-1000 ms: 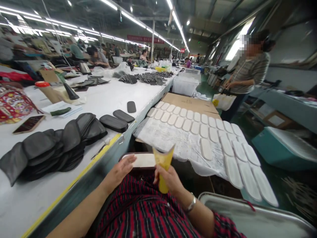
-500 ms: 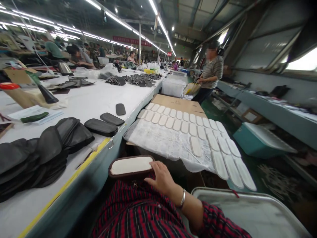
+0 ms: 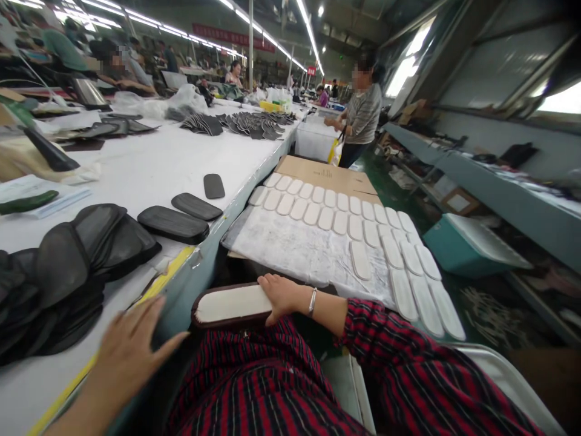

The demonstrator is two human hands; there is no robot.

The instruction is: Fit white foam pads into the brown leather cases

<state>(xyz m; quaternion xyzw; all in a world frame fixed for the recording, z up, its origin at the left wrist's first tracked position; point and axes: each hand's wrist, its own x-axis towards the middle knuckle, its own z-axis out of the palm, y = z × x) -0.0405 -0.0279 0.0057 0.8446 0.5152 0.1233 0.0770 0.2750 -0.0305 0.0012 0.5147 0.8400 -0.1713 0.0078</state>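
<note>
My right hand [image 3: 282, 297], a bracelet at its wrist, grips the right end of an oblong piece [image 3: 233, 304] with a dark brown rim and a white upper face. The piece lies level above my lap. My left hand [image 3: 131, 339] is at the table's yellow-edged side, fingers spread and holding nothing. Beside it on the white table, dark, soft-looking black pieces [image 3: 63, 260] lie heaped. Farther along the edge are a thick black oblong pad [image 3: 172, 224], a second black pad [image 3: 196, 206] and a smaller one [image 3: 213, 186].
Rows of white oblong pads [image 3: 361, 260] lie on a cloth-covered board [image 3: 290, 242] with cardboard [image 3: 327, 175] behind. A teal bin [image 3: 472, 242] stands at right. A person [image 3: 361, 109] stands beyond the board. A metal-rimmed tray [image 3: 512, 369] is at lower right.
My left hand has come into view at lower left, by the table edge. My right hand and the brown-rimmed piece have shifted slightly left in view. The camera has tipped downward.
</note>
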